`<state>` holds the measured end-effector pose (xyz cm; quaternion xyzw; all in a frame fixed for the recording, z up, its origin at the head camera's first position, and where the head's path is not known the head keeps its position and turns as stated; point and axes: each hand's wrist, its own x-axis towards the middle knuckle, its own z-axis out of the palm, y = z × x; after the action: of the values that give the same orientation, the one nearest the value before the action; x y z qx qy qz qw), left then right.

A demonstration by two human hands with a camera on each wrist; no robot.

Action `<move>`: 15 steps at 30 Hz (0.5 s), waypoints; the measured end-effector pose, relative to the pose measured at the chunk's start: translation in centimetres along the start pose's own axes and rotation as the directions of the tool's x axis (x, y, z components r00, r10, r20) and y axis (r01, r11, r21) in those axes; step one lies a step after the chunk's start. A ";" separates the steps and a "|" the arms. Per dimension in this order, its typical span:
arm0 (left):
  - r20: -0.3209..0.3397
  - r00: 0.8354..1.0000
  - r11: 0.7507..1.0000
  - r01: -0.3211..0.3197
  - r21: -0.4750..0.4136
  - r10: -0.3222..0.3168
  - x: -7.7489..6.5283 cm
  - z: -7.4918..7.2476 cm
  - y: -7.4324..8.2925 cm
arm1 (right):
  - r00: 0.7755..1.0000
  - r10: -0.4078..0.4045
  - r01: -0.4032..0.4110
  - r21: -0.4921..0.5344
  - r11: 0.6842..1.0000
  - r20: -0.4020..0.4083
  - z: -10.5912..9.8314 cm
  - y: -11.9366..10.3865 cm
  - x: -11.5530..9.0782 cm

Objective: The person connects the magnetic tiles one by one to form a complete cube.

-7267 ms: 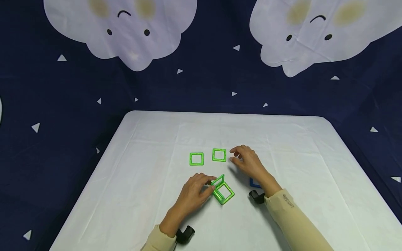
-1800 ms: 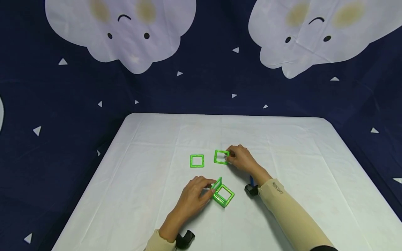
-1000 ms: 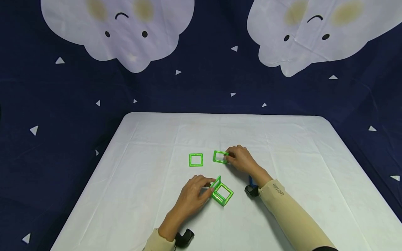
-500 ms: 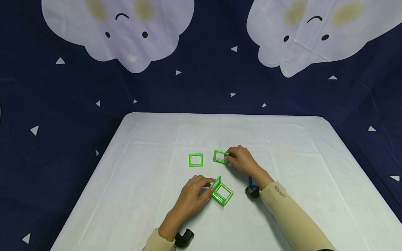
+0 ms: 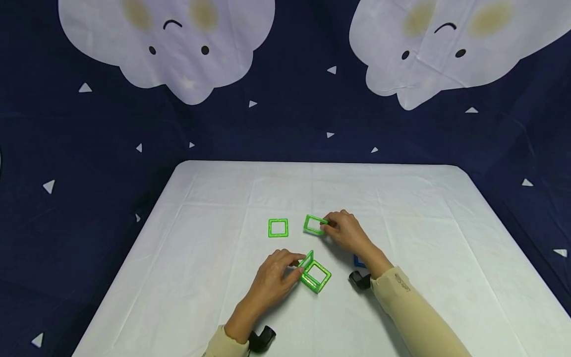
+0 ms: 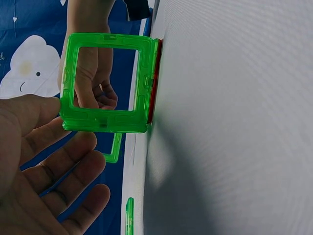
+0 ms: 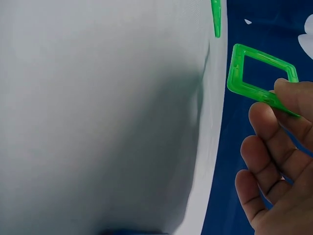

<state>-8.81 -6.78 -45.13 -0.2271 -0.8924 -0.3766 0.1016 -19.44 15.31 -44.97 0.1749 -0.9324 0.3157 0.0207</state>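
Observation:
My left hand [image 5: 274, 277] pinches the edge of a group of joined green square magnetic tiles [image 5: 312, 284] between thumb and forefinger. One tile lies flat there, with others standing on its edges. A red strip [image 6: 155, 81] shows along the group's base in the left wrist view. My right hand [image 5: 348, 232] pinches one corner of a separate open-centred green magnetic tile [image 7: 235, 68], tilted and raised off the table; its other fingers are loosely curled. A further green tile [image 5: 278, 235] lies flat to the left of the held one.
Partly hidden behind the right wrist, a blue tile [image 5: 359, 264] lies on the white-covered table [image 5: 200, 248]. Black wrist camera mounts [image 5: 262, 339] hang under both wrists. A dark blue cloth with clouds [image 5: 285, 134] stands behind the table.
My right hand, earlier beside the flat tile without touching it, has taken hold of it and tilted it up. Lately it has shifted slightly right. The left hand stays in place.

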 end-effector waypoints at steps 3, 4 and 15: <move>-0.001 1.000 1.000 0.000 -0.002 0.000 0.0 0.0 0.0 | 1.000 -0.002 0.002 0.018 1.000 -0.016 0.0 0.0 -0.5; -0.001 1.000 1.000 0.000 -0.003 0.000 0.0 0.0 0.0 | 1.000 -0.001 0.002 0.023 1.000 -0.022 -0.1 0.0 -0.7; -0.004 1.000 1.000 -0.008 -0.006 0.008 0.0 -0.1 0.0 | 0.998 0.010 -0.005 0.063 0.998 -0.066 -0.4 -0.2 -2.5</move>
<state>-8.78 -6.85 -45.11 -0.2301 -0.8901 -0.3793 0.1042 -17.05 16.22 -44.87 0.1613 -0.9215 0.3505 0.0452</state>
